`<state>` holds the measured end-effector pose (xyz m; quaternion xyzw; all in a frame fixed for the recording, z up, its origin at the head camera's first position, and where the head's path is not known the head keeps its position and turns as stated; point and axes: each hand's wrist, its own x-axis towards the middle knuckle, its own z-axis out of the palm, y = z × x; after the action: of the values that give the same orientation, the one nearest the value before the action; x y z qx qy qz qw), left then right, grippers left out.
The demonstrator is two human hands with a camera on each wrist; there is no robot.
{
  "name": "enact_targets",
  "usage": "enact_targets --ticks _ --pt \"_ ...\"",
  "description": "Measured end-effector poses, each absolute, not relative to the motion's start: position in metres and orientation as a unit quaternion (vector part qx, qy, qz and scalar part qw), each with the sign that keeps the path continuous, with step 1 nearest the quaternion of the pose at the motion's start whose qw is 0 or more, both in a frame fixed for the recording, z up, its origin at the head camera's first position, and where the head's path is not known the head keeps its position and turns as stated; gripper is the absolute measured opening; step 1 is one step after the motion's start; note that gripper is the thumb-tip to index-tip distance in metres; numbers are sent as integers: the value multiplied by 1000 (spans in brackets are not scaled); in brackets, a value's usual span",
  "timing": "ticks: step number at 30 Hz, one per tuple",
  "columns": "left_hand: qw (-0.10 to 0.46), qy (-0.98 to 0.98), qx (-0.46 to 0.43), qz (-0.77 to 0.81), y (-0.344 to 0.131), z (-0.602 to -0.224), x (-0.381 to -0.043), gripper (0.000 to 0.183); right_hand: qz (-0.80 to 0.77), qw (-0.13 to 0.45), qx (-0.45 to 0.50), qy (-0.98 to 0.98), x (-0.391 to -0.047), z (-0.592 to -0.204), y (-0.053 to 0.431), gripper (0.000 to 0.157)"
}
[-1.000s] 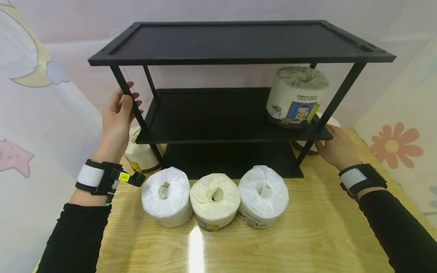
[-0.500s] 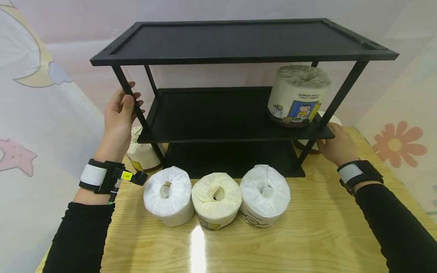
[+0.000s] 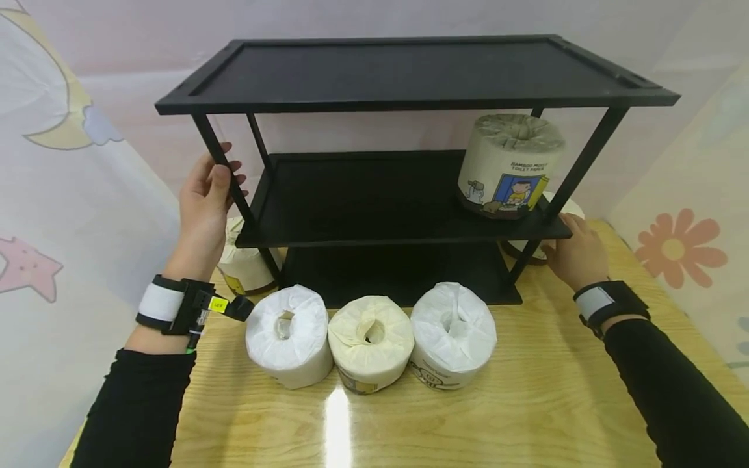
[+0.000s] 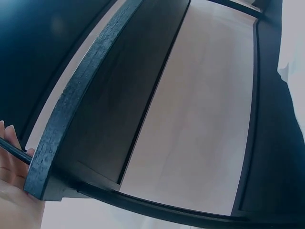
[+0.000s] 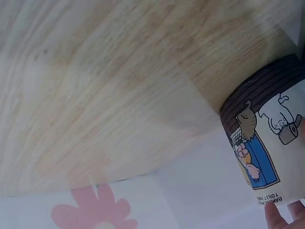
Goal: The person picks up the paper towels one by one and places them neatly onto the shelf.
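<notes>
My left hand (image 3: 205,188) grips the front left post of the black three-tier shelf (image 3: 351,195), thumb in front and fingers behind. The left wrist view shows those fingers (image 4: 10,143) around the dark post. Beyond the shelf's right side, my right hand (image 3: 576,253) holds a wrapped toilet roll (image 3: 572,207), mostly hidden by post and hand. In the right wrist view this toilet roll (image 5: 281,162) shows a cartoon print, with fingertips (image 5: 274,214) at its end. Another printed toilet roll (image 3: 509,169) stands upright on the middle tier's right end.
Three wrapped rolls stand in a row before the shelf: white (image 3: 288,338), cream (image 3: 370,344) and white (image 3: 453,338). A further roll (image 3: 246,260) stands outside the shelf's left side. All rest on a wooden table (image 3: 468,429). A patterned cloth (image 3: 673,162) hangs around.
My right wrist has shifted slightly to the left, its hand still at the roll beside the shelf. The left hand keeps its grip on the post; the shelf and rolls look unchanged.
</notes>
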<state>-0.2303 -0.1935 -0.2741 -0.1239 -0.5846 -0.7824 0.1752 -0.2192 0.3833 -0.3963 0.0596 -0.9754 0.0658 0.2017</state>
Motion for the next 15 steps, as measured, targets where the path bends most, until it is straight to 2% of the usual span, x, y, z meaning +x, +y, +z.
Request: enact_targets --ticks 15 --pt "173 -592 -137 -775 -194 -275 -228 72 57 196 48 -978 -219 -393 381 57"
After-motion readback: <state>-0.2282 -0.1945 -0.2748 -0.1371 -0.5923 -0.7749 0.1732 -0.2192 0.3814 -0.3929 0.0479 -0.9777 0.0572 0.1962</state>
